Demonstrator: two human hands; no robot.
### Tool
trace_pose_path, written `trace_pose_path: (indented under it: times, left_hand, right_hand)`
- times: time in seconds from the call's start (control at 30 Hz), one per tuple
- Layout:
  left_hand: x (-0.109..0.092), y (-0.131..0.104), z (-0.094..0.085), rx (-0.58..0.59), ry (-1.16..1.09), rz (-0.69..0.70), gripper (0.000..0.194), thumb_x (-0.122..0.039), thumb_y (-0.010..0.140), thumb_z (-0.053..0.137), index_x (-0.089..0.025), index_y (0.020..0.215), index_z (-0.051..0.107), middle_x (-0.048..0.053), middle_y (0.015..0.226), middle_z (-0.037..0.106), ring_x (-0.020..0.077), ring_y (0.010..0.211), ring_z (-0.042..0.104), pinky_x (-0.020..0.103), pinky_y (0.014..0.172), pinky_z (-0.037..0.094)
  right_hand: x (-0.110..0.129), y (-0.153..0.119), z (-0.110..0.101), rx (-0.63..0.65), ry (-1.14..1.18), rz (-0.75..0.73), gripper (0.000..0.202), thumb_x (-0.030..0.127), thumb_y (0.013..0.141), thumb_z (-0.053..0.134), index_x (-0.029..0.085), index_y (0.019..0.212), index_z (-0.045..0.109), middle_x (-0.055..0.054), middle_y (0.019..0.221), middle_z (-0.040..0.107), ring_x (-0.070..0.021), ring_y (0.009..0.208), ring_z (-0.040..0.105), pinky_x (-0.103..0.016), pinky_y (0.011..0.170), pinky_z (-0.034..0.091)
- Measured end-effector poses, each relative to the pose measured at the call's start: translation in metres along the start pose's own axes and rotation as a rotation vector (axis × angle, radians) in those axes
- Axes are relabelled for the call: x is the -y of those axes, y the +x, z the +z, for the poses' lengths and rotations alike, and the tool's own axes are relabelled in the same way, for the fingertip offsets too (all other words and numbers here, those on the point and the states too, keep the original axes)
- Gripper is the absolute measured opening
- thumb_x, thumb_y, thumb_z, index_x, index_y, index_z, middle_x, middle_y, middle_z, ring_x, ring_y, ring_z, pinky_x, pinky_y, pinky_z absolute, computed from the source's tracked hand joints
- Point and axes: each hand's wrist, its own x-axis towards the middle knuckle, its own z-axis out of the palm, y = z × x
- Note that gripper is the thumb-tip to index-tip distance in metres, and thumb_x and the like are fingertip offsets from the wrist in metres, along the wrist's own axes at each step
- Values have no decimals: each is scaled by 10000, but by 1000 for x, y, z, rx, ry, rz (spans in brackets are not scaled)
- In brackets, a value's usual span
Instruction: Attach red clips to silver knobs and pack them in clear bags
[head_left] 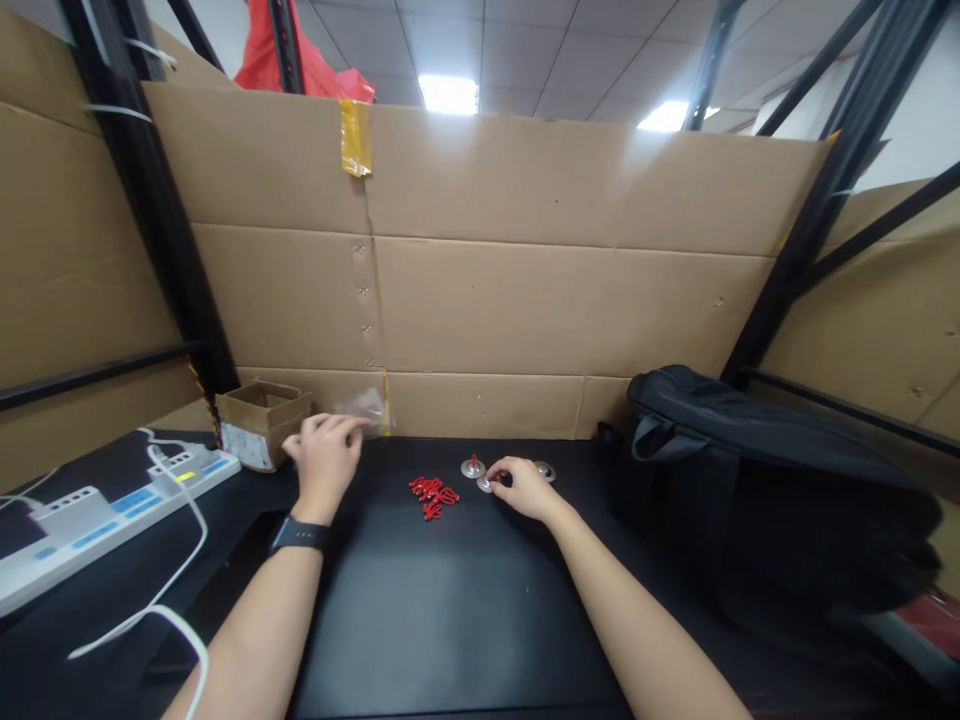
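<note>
My left hand (328,455) is raised over the left side of the black table, fingers bent together and slightly blurred. A clear plastic bag (367,408) shows at its fingertips and appears pinched there. My right hand (523,487) has its thumb and forefinger closed on a small round silvery disc (484,485), partly covered by the fingers. Just left of that lies another silvery disc (472,468) with a red bit standing up at its centre. A further disc (545,470) lies partly hidden behind my right hand. Between the hands is a pile of red cord loops (431,490).
An open cardboard box (259,425) stands beyond my left hand. White power strips (112,525) with a white cable lie at the left. A black bag (765,500) fills the right side. A cardboard wall (510,310) closes off the back.
</note>
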Motion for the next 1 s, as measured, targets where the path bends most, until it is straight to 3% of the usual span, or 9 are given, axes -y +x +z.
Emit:
trace_pose_path:
  times: [0.13,0.23,0.37,0.53,0.67,0.77,0.9,1.0]
  left_hand:
    - [-22,-12,36,139,0,239,291,-176,897,509,-322,952,755,28,1123,729,299,1162,464,514,954,204]
    - [-31,-16,46,94,25,253,283,-197,923,494,-313,983,745,43,1112,728,294,1144,464,509,944,203]
    - [-29,-13,38,-80,76,123,276,-350,963,478,-277,901,737,65,1053,722,313,1138,440,514,930,179]
    - [-22,-8,16,-139,30,-10,294,-457,910,562,-241,790,722,74,875,720,294,987,492,487,908,189]
    - [-34,-9,7,-217,-110,65,276,-437,937,530,-258,906,738,65,977,745,280,1049,519,469,955,184]
    - [-53,-17,13,-76,-218,218,242,-379,946,523,-285,977,744,58,1026,751,267,1081,539,444,950,226]
    - [-81,-34,23,293,-298,430,214,-326,930,542,-311,972,751,38,1019,750,244,1105,554,415,923,266]
    - [-96,-46,19,575,-360,595,163,-360,887,607,-327,940,758,16,992,749,232,1103,564,396,925,283]
  right_hand:
    - [-1,0,0,11,-25,27,188,144,777,653,217,911,762,-46,935,749,-194,875,676,-278,822,481]
    - [-1,0,-1,26,-30,42,195,148,779,651,214,925,762,-49,945,749,-189,878,679,-269,828,482]
    - [-2,0,0,28,-23,37,182,163,789,652,213,925,762,-50,938,748,-183,867,680,-263,824,484]
    - [-4,1,1,22,-23,35,185,150,783,656,215,921,761,-47,937,747,-183,874,681,-266,831,484]
    - [-5,0,1,30,-25,33,183,157,785,660,220,926,761,-45,949,747,-183,881,680,-267,829,485]
    - [-6,0,1,27,-39,24,202,133,780,651,224,924,760,-39,954,746,-180,890,678,-263,832,480]
    - [-6,1,-3,38,-102,38,211,108,783,635,232,893,765,-29,928,745,-175,871,676,-255,818,469]
    - [-4,1,-9,41,-189,75,205,115,785,634,248,863,770,-20,908,744,-177,849,673,-257,786,456]
